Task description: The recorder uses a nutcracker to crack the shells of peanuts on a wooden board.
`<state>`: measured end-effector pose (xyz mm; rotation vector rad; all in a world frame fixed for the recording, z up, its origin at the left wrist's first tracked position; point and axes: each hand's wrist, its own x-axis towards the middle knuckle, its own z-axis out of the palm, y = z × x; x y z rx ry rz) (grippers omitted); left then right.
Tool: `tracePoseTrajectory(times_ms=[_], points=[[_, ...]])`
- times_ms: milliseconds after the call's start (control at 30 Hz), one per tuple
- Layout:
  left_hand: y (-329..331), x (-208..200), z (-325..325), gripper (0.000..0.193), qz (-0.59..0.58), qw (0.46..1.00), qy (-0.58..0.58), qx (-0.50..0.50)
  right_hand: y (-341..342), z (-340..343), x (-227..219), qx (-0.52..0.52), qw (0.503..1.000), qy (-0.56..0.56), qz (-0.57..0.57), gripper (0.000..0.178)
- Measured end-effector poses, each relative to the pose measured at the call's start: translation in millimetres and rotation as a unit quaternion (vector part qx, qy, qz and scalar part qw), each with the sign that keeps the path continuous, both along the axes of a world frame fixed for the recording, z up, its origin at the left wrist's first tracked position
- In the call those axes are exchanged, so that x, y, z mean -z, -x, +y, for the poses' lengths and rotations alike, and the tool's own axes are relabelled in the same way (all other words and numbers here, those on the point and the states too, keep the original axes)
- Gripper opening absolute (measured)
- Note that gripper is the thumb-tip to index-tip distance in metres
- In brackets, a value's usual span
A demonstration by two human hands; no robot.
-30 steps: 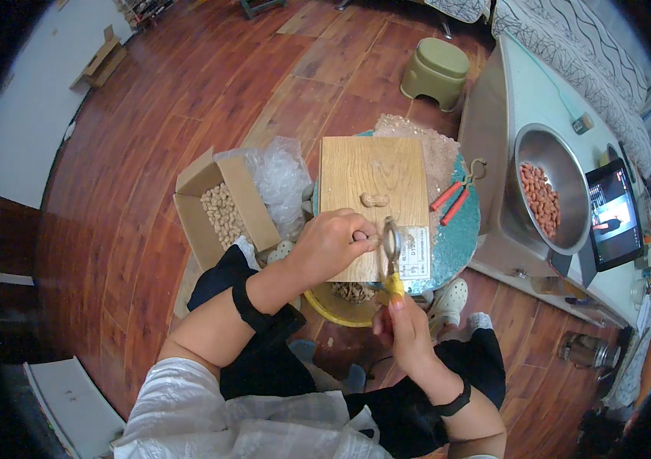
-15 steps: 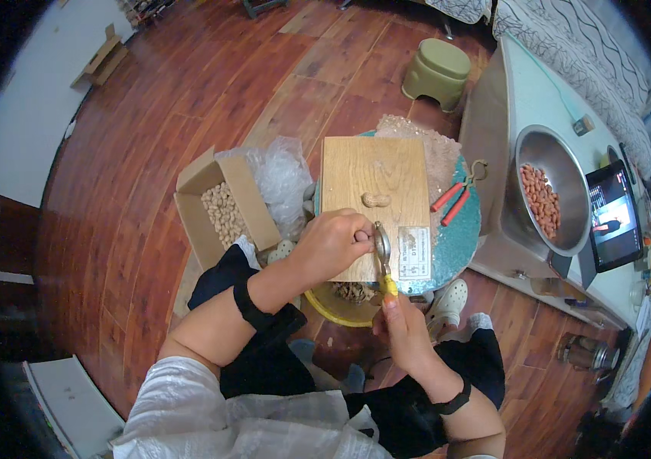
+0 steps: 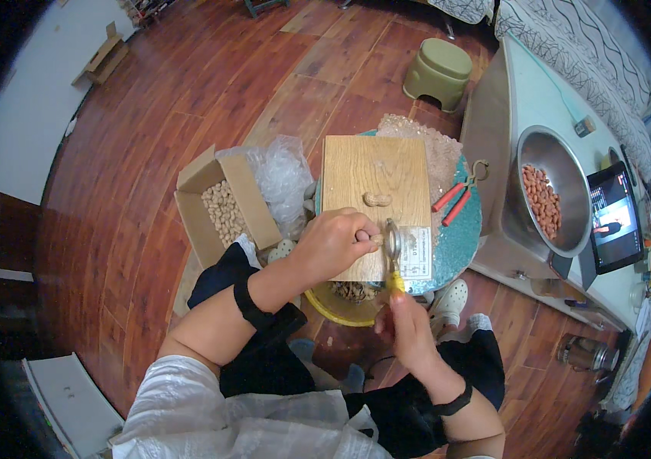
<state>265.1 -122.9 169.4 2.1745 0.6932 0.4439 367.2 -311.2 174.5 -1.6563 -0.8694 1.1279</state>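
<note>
My left hand (image 3: 333, 243) pinches a peanut (image 3: 375, 239) over the near part of a wooden board (image 3: 394, 157). Wrapped round a yellow handle, my right hand (image 3: 410, 329) holds a metal tool with an oval, ring-like head (image 3: 393, 239), which looks like a nut cracker. Its head stands just right of the pinched peanut, a small gap between them. Another unshelled peanut (image 3: 376, 200) lies on the board beyond my hands. Below the board's near edge, a yellow-rimmed basin (image 3: 318, 312) holds empty shells.
A cardboard box (image 3: 257, 210) of unshelled peanuts and crumpled clear plastic (image 3: 287, 172) stand left. Red-handled pliers (image 3: 455, 200) lie on the teal round table (image 3: 459, 249). On the cabinet at right are a steel bowl (image 3: 570, 176) of shelled peanuts and a screen (image 3: 616, 218). A green stool (image 3: 439, 73) stands beyond.
The tool in my right hand has shifted slightly right, away from the left fingers. The pinched peanut now shows more plainly. My left hand has barely moved.
</note>
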Motion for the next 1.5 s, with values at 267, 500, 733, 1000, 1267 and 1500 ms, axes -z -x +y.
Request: tracePoseTrajectory(times_ms=[267,500,733,1000,1267,1500], points=[[0,-1,0,0.018,-0.001,1.0,-0.005,-0.003,0,2,0,-0.034,0.998,0.055,0.027,0.044],[1,0,0,0.018,-0.003,1.0,-0.026,-0.001,1,0,-1,-0.035,0.998,0.007,-0.057,0.044],[0,1,1,0.018,0.002,1.0,-0.006,0.002,0,-1,-1,-0.021,1.0,0.007,-0.022,0.044],[3,-3,1,0.019,-0.004,1.0,-0.003,0.014,-2,-1,-1,0.007,0.992,0.028,0.125,0.046],[-2,-10,7,0.014,-0.01,0.997,-0.036,0.062,-8,-2,-6,0.059,0.989,-0.012,0.135,0.045],[0,-4,7,0.016,0.011,0.988,-0.074,0.137,-10,-2,-2,0.052,0.994,-0.026,0.092,0.049]])
